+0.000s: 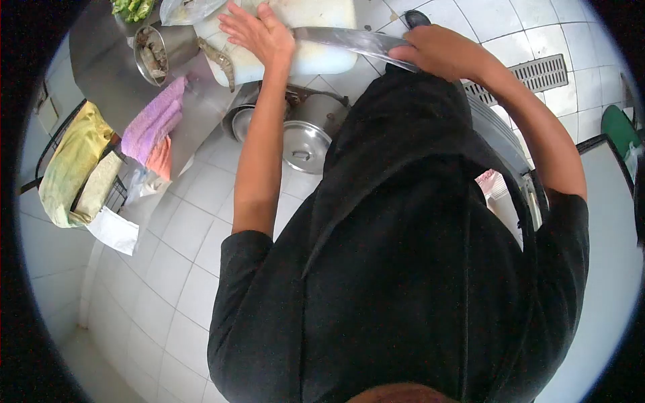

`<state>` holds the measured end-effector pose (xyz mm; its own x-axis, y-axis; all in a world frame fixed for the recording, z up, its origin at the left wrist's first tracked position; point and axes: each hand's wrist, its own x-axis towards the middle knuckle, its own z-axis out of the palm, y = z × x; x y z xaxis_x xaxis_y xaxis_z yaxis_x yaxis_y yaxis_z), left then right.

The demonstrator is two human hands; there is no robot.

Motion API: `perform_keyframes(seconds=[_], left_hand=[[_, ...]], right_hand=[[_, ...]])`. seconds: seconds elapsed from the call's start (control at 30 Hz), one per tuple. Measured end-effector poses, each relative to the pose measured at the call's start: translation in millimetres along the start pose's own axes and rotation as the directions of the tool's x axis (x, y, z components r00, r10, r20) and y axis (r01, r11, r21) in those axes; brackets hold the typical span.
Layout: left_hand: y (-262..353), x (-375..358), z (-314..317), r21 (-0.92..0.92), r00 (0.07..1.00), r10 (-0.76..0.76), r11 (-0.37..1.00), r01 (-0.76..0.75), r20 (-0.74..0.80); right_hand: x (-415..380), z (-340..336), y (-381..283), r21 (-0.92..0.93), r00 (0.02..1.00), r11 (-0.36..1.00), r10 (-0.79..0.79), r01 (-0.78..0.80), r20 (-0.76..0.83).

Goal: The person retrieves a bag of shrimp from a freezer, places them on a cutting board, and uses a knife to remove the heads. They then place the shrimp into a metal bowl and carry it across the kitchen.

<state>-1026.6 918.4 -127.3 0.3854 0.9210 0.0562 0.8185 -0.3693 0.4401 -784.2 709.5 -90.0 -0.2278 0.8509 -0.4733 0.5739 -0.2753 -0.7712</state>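
Observation:
My right hand point(440, 50) grips the handle of a large knife point(349, 41), whose blade lies flat across a white cutting board point(322, 27) at the top of the view. My left hand point(259, 33) rests palm down on the same board, fingers spread, just left of the blade tip. A long thin fish point(220, 62) lies along the board's left edge, close to my left hand. My black shirt fills the lower middle of the view.
A metal bowl point(153, 54) with fish pieces and a bag of greens point(134, 8) sit on the steel table point(107, 74). Purple and pink cloths point(154, 127) hang off it. Steel pots point(306, 144) stand below on the tiled floor point(181, 255). A floor drain grate point(537, 74) lies at right.

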Motion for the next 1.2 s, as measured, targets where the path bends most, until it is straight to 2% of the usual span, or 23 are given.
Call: perform_keyframes(seconds=[0.07,0.17,0.27,0.37,0.47,0.57,0.67,0.77,0.87,0.97,1.07,1.17,1.2], left_hand=[[1.1,-0.9,-0.5,0.01,1.0,-0.013,1.0,0.013,-0.01],[9.5,-0.7,-2.0,0.01,0.998,-0.069,0.998,0.069,-0.01],[5.3,-0.4,-2.1,0.004,0.997,-0.081,0.997,0.081,0.004],[16.5,-1.5,-6.7,0.032,0.991,-0.132,0.991,0.132,-0.014],[11.8,-2.5,-2.9,0.024,0.989,-0.144,0.989,0.144,-0.019],[11.2,-1.2,-3.3,0.07,0.975,-0.218,0.973,0.22,-0.039],[13.9,-2.2,3.3,0.074,0.926,-0.358,0.927,0.367,-0.12],[9.3,2.0,6.4,-0.002,0.859,-0.471,0.877,0.48,-0.2],[4.6,0.8,-3.4,-0.151,0.869,-0.441,0.897,0.417,-0.222],[-9.7,-5.8,-4.9,-0.07,0.926,-0.284,0.959,0.275,-0.248],[10.1,-9.7,-3.3,-0.001,0.957,-0.213,0.976,0.217,-0.196],[14.0,-11.4,-2.6,0.024,0.952,-0.253,0.965,0.261,-0.175],[14.1,-11.4,-1.7,0.039,0.956,-0.235,0.969,0.245,-0.174]], right_hand=[[7.5,9.3,3.6,0.002,1.0,1.0,0.027,-0.027,0.011],[-6.7,-1.8,-6.6,0.019,0.983,0.99,0.135,-0.138,0.126],[6.1,21.9,-1.3,0.092,0.995,0.993,0.072,-0.078,0.07],[-15.6,23.6,-5.0,0.073,0.998,0.997,-0.012,0.016,-0.054],[-8.2,19.4,-19.9,0.22,0.956,0.943,0.202,-0.249,0.214],[-2.0,45.3,-7.9,0.2,0.989,0.972,0.106,-0.124,0.101],[-21.4,44.6,-13.1,0.276,0.998,0.96,0.062,-0.052,-0.027],[3.0,55.8,-8.4,0.21,0.994,0.972,0.101,-0.105,0.031],[-10.1,32.5,-17.3,0.289,0.987,0.944,0.146,-0.158,0.065],[-8.1,30.9,-14.7,0.283,0.988,0.946,0.147,-0.156,0.051],[-8.3,36.5,-18.4,0.314,0.986,0.935,0.164,-0.164,0.027],[-14.9,29.0,-23.8,0.306,0.97,0.921,0.217,-0.241,0.111],[-18.1,30.1,-24.2,0.298,0.976,0.929,0.205,-0.219,0.078]])
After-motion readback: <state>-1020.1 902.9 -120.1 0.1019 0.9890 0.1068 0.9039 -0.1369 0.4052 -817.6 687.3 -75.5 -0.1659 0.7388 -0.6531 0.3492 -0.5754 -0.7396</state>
